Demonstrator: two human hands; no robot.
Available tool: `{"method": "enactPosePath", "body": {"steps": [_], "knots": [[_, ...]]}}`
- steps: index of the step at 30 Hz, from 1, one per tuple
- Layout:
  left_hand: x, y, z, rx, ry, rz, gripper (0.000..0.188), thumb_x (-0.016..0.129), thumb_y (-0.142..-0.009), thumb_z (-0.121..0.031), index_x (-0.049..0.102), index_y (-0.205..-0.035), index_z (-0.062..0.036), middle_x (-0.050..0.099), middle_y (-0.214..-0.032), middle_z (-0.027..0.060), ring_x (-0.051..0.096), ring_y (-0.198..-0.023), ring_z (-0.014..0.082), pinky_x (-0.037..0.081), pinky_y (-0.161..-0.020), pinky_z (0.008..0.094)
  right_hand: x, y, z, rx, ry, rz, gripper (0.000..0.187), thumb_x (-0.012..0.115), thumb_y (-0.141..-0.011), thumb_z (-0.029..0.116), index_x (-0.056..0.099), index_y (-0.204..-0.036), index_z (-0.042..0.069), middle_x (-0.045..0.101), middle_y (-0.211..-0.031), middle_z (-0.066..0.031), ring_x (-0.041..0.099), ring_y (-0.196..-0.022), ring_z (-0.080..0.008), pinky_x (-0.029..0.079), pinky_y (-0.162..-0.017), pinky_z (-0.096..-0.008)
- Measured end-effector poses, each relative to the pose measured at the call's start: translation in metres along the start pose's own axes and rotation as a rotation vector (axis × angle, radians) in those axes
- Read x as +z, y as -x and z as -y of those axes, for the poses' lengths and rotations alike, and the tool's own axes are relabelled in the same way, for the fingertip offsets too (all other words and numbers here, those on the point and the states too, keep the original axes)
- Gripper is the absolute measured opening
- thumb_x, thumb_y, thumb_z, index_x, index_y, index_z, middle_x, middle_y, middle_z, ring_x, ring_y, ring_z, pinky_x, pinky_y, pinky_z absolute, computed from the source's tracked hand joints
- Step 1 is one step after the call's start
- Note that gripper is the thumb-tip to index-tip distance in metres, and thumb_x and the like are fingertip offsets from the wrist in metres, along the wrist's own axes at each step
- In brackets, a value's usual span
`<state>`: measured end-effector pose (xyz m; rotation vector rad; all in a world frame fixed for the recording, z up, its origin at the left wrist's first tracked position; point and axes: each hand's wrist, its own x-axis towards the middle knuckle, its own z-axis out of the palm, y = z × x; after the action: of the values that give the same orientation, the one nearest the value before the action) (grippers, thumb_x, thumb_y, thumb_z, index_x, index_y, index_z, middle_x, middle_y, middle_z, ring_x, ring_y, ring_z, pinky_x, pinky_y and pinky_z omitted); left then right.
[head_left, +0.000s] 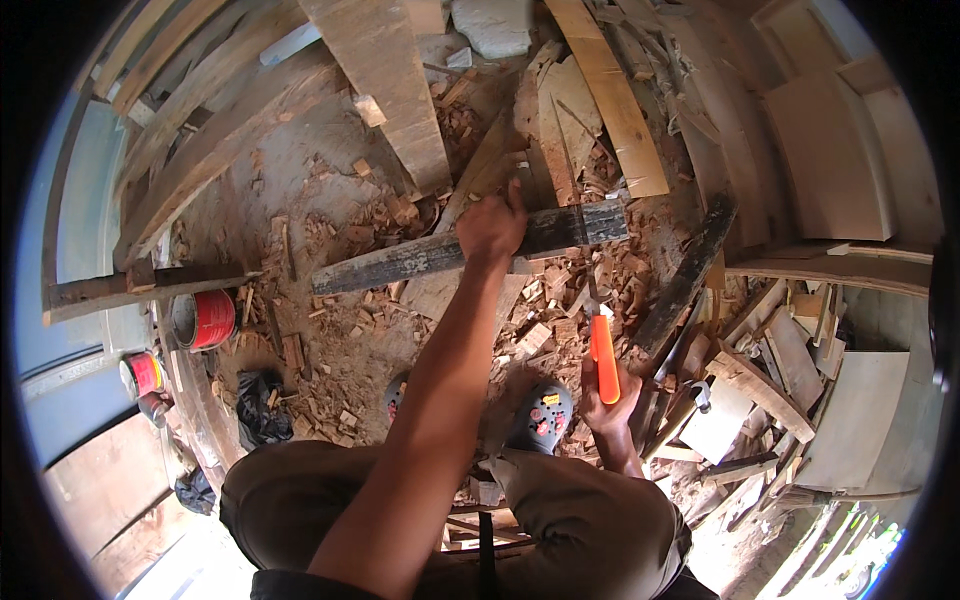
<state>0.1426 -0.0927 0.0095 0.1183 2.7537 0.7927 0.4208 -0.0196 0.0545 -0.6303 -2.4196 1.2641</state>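
Note:
My right hand (612,412) is closed around the orange handle (604,360) of a handsaw. The narrow saw blade (583,225) points away from me and crosses a dark, weathered length of wood (400,264) near its right end. That wood lies roughly crosswise in front of me, its left end a little nearer. My left hand (490,228) grips it around the middle, with fingers over the far edge, and the fingertips are partly hidden. Under the wood, a paler board (470,190) runs away from me.
Wood chips (540,340) and offcuts litter the ground around my shoes (543,415). Long planks (395,90) lie ahead; another dark timber (690,275) slants at the right. Red tins (205,318) stand at the left, near a black plastic bag (262,410). Scrap wood (765,390) piles up at the right.

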Motion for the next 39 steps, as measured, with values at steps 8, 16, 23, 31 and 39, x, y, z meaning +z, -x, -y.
{"method": "enactPosePath", "body": {"steps": [8, 16, 23, 31, 39], "knots": [[-0.006, -0.001, 0.001, -0.016, -0.014, 0.075, 0.072, 0.031, -0.1, -0.054, 0.071, -0.095, 0.0051, 0.067, -0.096, 0.0309, 0.066, -0.099, 0.044, 0.049, -0.092, 0.0507, -0.009, 0.054, -0.013, 0.153, -0.16, 0.026, 0.031, 0.066, -0.088, 0.028, 0.061, -0.084, -0.002, 0.055, -0.06, -0.0022, 0.049, -0.052, -0.0097, 0.036, -0.047, -0.0292], [0.001, -0.006, -0.006, 0.075, -0.053, 0.086, 0.066, 0.033, -0.1, -0.052, 0.072, -0.1, 0.0009, 0.067, -0.098, 0.0301, 0.065, -0.099, 0.0451, 0.05, -0.091, 0.0512, -0.019, 0.04, -0.01, -0.071, -0.154, 0.148, 0.041, 0.075, -0.084, 0.028, 0.057, -0.107, -0.001, 0.059, -0.079, -0.0137, 0.057, -0.058, -0.027, 0.048, -0.057, -0.0367], [0.002, -0.002, 0.004, 0.053, -0.021, -0.063, 0.064, 0.037, -0.098, -0.05, 0.073, -0.089, 0.0019, 0.069, -0.091, 0.0283, 0.068, -0.093, 0.0424, 0.051, -0.087, 0.0508, 0.018, 0.037, 0.019, 0.09, 0.002, -0.043, 0.014, 0.073, -0.083, 0.013, 0.063, -0.083, 0.003, 0.06, -0.064, -0.0104, 0.057, -0.049, -0.0219, 0.047, -0.05, -0.0312], [-0.003, -0.012, 0.0, 0.042, 0.008, -0.016, 0.063, 0.036, -0.098, -0.05, 0.074, -0.092, -0.0001, 0.069, -0.09, 0.0279, 0.068, -0.092, 0.0428, 0.051, -0.086, 0.0509, 0.004, 0.031, -0.002, 0.044, -0.019, -0.044, 0.01, 0.068, -0.077, 0.009, 0.066, -0.085, 0.005, 0.063, -0.068, -0.0129, 0.064, -0.058, -0.0273, 0.051, -0.055, -0.0322], [-0.002, -0.015, -0.003, 0.008, -0.048, -0.018, 0.06, 0.039, -0.098, -0.049, 0.074, -0.088, -0.0012, 0.069, -0.087, 0.0274, 0.068, -0.087, 0.0445, 0.052, -0.084, 0.0514, -0.028, 0.008, -0.001, -0.057, 0.128, 0.054, 0.013, 0.068, -0.076, 0.011, 0.067, -0.087, 0.005, 0.066, -0.072, -0.0121, 0.065, -0.06, -0.0282, 0.052, -0.057, -0.0358]]}}
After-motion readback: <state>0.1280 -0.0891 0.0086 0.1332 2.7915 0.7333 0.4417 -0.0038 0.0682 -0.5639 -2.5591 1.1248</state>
